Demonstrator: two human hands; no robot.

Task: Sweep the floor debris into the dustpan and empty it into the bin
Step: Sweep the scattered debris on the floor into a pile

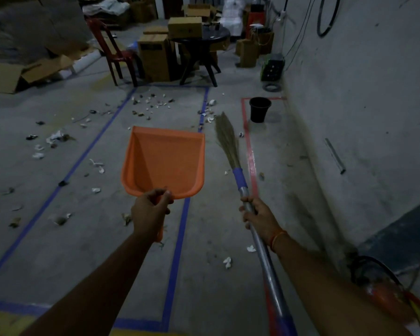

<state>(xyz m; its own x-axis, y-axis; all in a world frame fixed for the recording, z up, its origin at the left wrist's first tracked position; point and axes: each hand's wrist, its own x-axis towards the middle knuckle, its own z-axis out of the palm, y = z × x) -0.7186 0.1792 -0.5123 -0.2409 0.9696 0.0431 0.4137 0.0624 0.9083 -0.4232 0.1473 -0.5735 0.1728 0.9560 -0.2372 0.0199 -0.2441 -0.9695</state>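
the left grip (150, 209) is wrapped round the handle of the orange dustpan (164, 161), held above the floor (83, 238). the right grip (258, 214) clasps the broom (240, 175) by its metal shaft, bristles forward. debris (150, 103) lies scattered ahead between blue tape lines (175, 258). the black bin (259, 109) stands near the wall (361, 93), inside red tape (250, 151).

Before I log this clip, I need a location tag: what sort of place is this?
Probably a storeroom or warehouse: stacked cardboard boxes, a bare concrete floor marked with blue tape, and cables hanging on a rough wall.
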